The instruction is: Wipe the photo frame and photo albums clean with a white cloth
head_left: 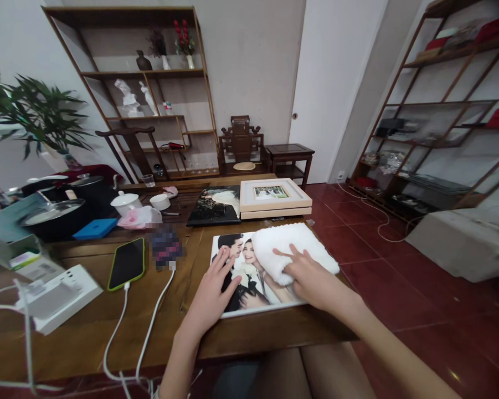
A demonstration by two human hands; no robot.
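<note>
A large glossy photo print [249,277] of two people lies flat near the front edge of the wooden table [87,332]. My left hand [213,293] rests flat on the print's left part, fingers spread. My right hand [309,277] presses on a folded white towel [288,249] that lies over the print's right half, fingers stretched out on the cloth.
Behind the print lie a dark photo print [216,206] and a stacked pale picture frame [272,197]. A phone in a green case [127,263] with white cables, a white power strip [58,296], pots [53,216] and cups sit to the left. Red tiled floor lies to the right.
</note>
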